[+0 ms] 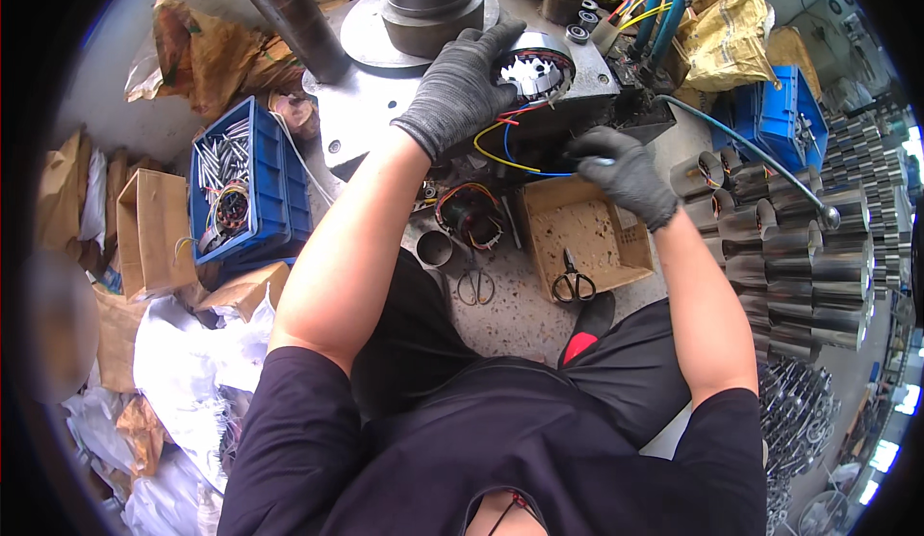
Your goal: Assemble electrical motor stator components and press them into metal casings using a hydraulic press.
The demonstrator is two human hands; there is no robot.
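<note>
My left hand [460,89], in a dark grey glove, is wrapped round a motor stator [537,72] on the metal press bed [361,117]. The stator has a silvery outer ring, a white inside and copper windings at its edge. Red, yellow and blue lead wires [508,151] hang from it toward me, curving to the right. My right hand [621,172], also gloved, is closed just beyond the end of the blue wire. A small pale spot shows at its fingers; whether they pinch the wire is hidden.
Below the bed lie a cardboard box [582,223] with black-handled scissors [573,281], another stator [470,215] and a metal ring [435,247]. A press column [289,16] rises at left. Blue crates [252,180] stand left; metal cylinders [760,247] and a ball-ended lever [760,156] are at right.
</note>
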